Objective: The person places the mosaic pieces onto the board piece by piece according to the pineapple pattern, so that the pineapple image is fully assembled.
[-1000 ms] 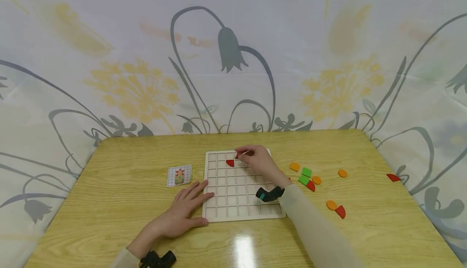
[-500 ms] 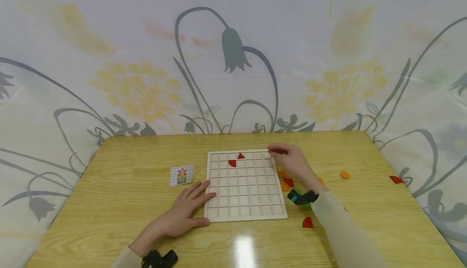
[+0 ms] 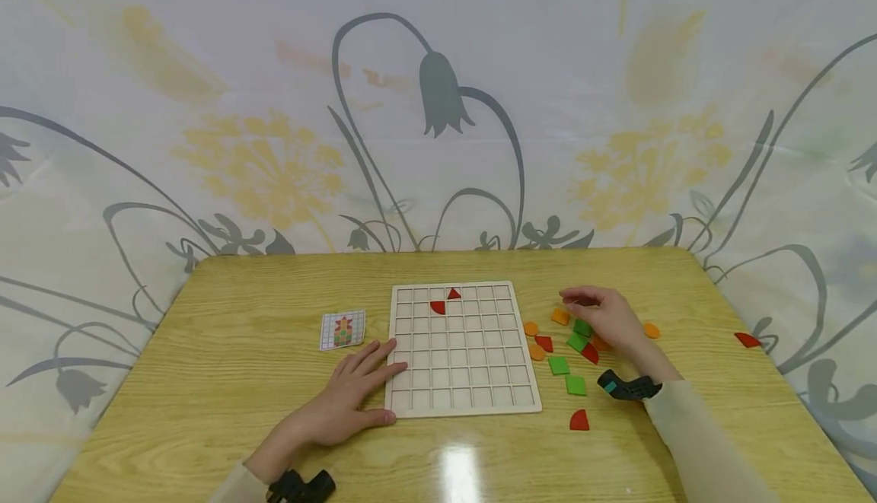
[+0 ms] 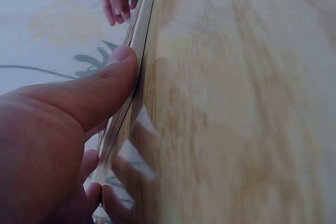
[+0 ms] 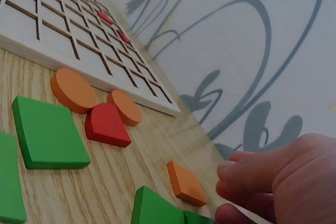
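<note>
A pale wooden grid board [image 3: 448,356] lies on the table, bearing a red quarter-circle [image 3: 438,308] and a red triangle [image 3: 454,294] near its far edge. My left hand [image 3: 346,393] rests at the board's left edge with fingers spread; in the left wrist view its thumb [image 4: 100,90] touches that edge. To the board's right, my right hand [image 3: 608,322] hovers above loose flat pieces, fingers loosely bent and nothing visible between them. Nearest its fingertips are an orange square [image 3: 560,316] and a green square [image 3: 582,327], the latter partly hidden by the hand.
A small pattern card [image 3: 342,329] lies left of the board. Several green squares [image 3: 559,365], orange discs [image 3: 537,351] and red pieces [image 3: 578,420] are scattered on the right. One red piece [image 3: 747,340] sits near the table's right edge, before a flowered backdrop [image 3: 438,145].
My right hand has let go of the red triangle on the board and moved right, over the loose pieces. The left hand stays in place on the board's edge.
</note>
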Demonstrator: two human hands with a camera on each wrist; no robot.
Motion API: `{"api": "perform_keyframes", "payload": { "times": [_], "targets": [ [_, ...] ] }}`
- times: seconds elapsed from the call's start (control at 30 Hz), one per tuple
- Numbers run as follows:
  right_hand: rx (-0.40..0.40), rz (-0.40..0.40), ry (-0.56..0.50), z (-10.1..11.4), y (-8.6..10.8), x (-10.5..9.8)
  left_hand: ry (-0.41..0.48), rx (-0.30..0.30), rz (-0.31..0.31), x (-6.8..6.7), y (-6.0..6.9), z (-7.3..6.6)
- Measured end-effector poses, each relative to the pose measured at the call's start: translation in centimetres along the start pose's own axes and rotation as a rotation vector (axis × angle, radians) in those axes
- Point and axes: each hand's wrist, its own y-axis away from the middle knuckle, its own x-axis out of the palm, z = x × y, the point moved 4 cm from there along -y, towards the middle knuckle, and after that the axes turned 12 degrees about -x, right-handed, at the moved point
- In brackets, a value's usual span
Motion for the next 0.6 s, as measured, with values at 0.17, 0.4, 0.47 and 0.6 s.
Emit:
{"api": "perform_keyframes", "payload": {
  "times": [0.17, 0.4, 0.47, 0.6],
  "targets": [
    [-0.013, 0.094, 0.045, -0.3, 0.05, 0.21, 0.005, -0.008, -0.002, 0.0, 0.04, 0.1],
    [-0.014, 0.126, 0.068, -0.43, 0.0, 0.36, 0.006, -0.012, 0.017, 0.2, 0.21, 0.01],
    [-0.013, 0.129, 0.068, -0.46, 0.09, 0.25, 0.005, -0.016, 0.014, 0.15, 0.21, 0.03],
    [0.004, 0.134, 0.035, -0.74, 0.09, -0.02, 0.006, -0.016, -0.005, -0.02, 0.16, 0.01]
  ]
}}
